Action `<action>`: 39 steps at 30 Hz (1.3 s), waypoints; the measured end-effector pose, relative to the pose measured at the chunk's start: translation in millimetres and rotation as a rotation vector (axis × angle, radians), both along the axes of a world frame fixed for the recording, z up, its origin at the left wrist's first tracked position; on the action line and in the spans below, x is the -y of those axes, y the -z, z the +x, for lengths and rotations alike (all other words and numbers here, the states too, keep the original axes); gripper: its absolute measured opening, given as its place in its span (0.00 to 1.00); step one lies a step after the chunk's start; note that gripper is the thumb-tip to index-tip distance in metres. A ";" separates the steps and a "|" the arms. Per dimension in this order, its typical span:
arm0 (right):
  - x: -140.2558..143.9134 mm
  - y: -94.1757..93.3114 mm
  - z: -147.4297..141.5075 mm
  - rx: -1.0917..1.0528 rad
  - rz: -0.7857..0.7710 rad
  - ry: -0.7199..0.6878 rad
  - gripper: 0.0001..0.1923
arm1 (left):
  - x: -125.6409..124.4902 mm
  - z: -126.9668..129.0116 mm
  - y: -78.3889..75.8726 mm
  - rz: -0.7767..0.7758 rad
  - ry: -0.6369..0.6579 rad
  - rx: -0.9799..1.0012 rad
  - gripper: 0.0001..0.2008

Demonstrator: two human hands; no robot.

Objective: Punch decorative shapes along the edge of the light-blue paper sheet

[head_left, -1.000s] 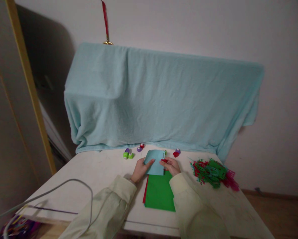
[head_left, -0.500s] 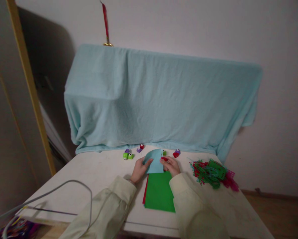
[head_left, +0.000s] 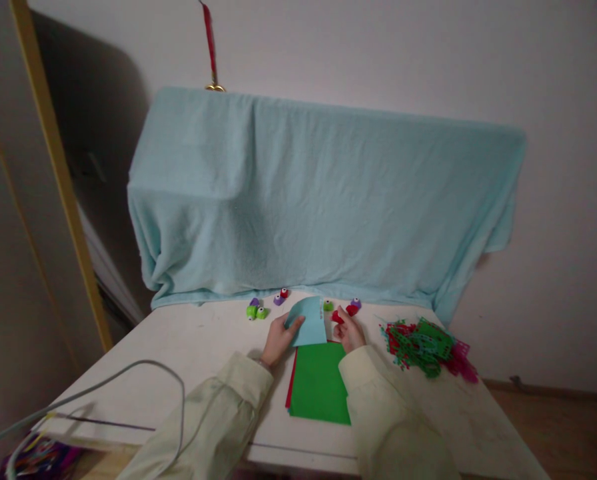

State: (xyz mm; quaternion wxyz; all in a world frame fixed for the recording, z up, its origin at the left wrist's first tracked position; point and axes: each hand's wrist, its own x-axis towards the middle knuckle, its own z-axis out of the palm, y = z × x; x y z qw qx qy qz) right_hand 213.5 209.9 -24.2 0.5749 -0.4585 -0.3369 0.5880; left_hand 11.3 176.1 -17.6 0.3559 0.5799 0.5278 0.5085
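Right hand (head_left: 350,333) has pulled its little red punch (head_left: 337,317) off the light blue paper (head_left: 309,322), which the left hand (head_left: 280,340) pinches up just behind the green sheet (head_left: 319,385).

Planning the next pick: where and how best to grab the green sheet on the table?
Take the green sheet by its near edge, coming from the person's side. It lies flat on red paper; its far end sits under the blue paper in the left hand.

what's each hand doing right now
Left hand: closed on the light blue paper.
Right hand: closed on a small red punch.
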 end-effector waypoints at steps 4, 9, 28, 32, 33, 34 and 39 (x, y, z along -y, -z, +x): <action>-1.6 -2.7 3.0 -0.108 -0.050 0.104 0.22 | -0.3 0.3 1.6 -0.005 0.010 0.016 0.24; -7.6 0.1 12.7 -0.038 0.059 0.220 0.25 | -0.8 1.4 1.4 -0.016 0.003 -0.002 0.25; -9.7 10.4 30.7 0.364 0.034 0.272 0.36 | -3.7 1.5 6.5 0.004 0.008 0.004 0.24; -17.1 15.2 31.0 0.189 -0.004 0.226 0.39 | -3.1 1.8 7.1 0.005 0.013 0.023 0.24; -18.0 15.6 31.6 0.159 0.000 0.217 0.39 | -3.2 1.8 7.6 0.004 0.011 0.020 0.24; -18.4 15.4 32.1 0.135 0.005 0.211 0.39 | -3.4 1.8 8.3 0.002 0.011 0.017 0.24; -15.1 8.0 30.1 0.076 0.060 0.206 0.36 | -5.0 1.4 11.5 -0.011 0.035 0.012 0.24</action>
